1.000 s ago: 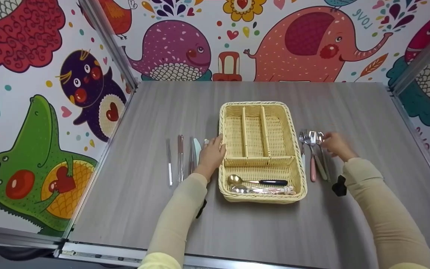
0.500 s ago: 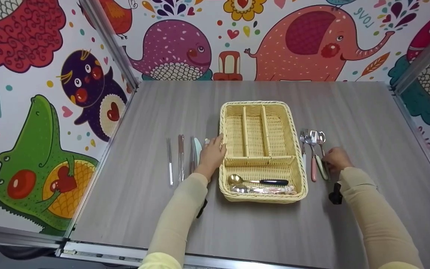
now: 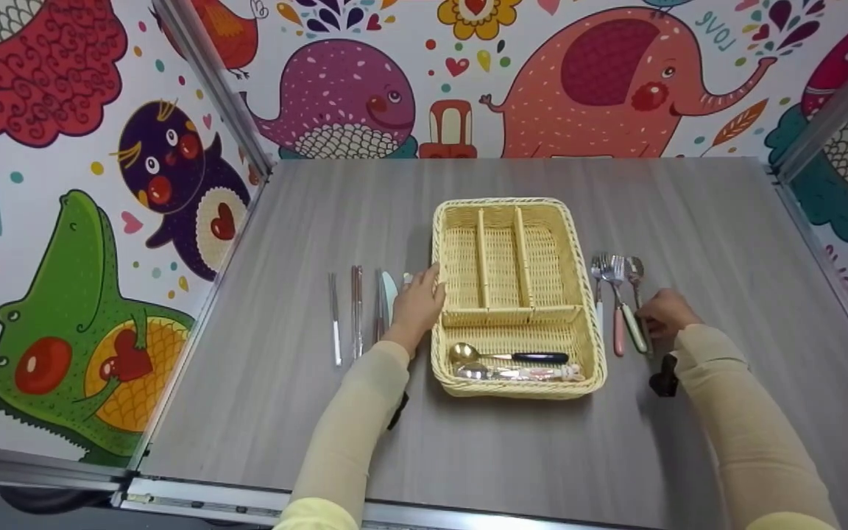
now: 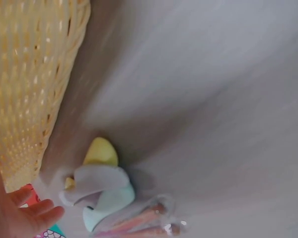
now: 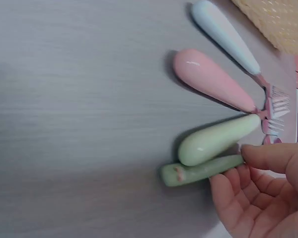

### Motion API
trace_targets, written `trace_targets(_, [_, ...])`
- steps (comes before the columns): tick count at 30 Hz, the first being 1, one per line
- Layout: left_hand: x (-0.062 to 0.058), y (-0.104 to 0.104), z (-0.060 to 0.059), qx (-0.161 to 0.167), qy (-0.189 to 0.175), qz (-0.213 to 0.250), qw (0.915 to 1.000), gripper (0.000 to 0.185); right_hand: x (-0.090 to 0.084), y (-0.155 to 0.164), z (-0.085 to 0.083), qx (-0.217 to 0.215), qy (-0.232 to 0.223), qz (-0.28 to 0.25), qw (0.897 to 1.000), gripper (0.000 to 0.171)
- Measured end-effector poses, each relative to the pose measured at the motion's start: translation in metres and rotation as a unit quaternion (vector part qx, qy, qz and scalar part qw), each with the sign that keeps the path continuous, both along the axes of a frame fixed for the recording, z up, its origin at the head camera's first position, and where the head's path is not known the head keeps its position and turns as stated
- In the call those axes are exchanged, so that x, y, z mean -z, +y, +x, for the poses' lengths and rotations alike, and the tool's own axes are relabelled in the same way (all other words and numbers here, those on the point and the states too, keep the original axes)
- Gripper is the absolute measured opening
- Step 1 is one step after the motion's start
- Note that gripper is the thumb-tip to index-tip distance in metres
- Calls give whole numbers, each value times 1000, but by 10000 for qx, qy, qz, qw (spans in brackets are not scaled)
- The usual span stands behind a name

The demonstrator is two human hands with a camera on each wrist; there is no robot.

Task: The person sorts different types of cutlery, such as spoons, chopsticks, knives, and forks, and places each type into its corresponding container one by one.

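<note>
— What kind of room are we standing in?

— A small booth. A grey wood-grain table (image 3: pixel 512 456) is filling the floor of it, and cartoon wallpaper (image 3: pixel 63 221) with a whale, an elephant and a green frog is wrapping round behind. A woven yellow basket (image 3: pixel 592 324) is sitting in the middle, split by wicker dividers, smooth cutlery lying in its near compartment.

— And the hands?

— The left hand (image 3: pixel 418 305) is resting against the basket's left wall, fingers relaxed and loosely together, gripping nothing. Just left of it, slim utensils (image 3: pixel 356 309) are lying in a row, some in clear wrappers.

— The right one?

— The right hand (image 3: pixel 663 315) is lying just right of the basket, fingertips (image 5: pixel 251 153) pinching the thin green handle (image 5: pixel 203 171) of a spoon (image 3: pixel 637 294). That spoon is lying flat on the table, outermost in a fan of forks (image 3: pixel 615 302) with glossy, rounded handles in pale blue, pink and green.
</note>
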State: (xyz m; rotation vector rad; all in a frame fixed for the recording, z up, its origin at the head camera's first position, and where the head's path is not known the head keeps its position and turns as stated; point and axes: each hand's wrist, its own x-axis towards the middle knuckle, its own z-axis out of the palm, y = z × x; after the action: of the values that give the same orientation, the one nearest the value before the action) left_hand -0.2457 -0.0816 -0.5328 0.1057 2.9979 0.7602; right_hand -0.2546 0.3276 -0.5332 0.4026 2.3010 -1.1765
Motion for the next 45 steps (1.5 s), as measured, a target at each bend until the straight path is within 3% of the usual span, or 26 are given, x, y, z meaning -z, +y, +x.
trace_targets(7, [1, 0, -1, -20, 31, -35, 10000, 46, -8, 3, 1, 117, -339, -5, 9994, 8])
trace_targets(13, [1, 0, -1, -27, 25, 50, 10000, 46, -20, 7, -3, 187, 266, 104, 9994, 15])
trace_targets(21, [0, 0, 0, -21, -16, 37, 10000, 46, -59, -20, -11, -485, 1310, 219, 9899, 15])
trace_targets(28, [0, 0, 0, 35, 31, 43, 10000, 46, -89, -54, -18, -964, 1748, -31, 9799, 12])
trace_targets(34, [1, 0, 0, -5, 26, 22, 10000, 46, -102, -82, -15, -1518, 2031, -8, 9673, 12])
trace_targets(38, [0, 0, 0, -21, 49, 42, 10000, 46, -106, -101, -10, -2303, 2460, 399, 9407, 8])
trace_targets(41, [0, 1, -1, -15, 81, 42, 10000, 46, -105, -114, -7, -3094, 2887, 811, 9024, 5])
trace_targets(45, [0, 1, 0, -10, 157, 42, 9999, 45, -102, -133, -1, -4026, 2981, 1201, 8571, 5])
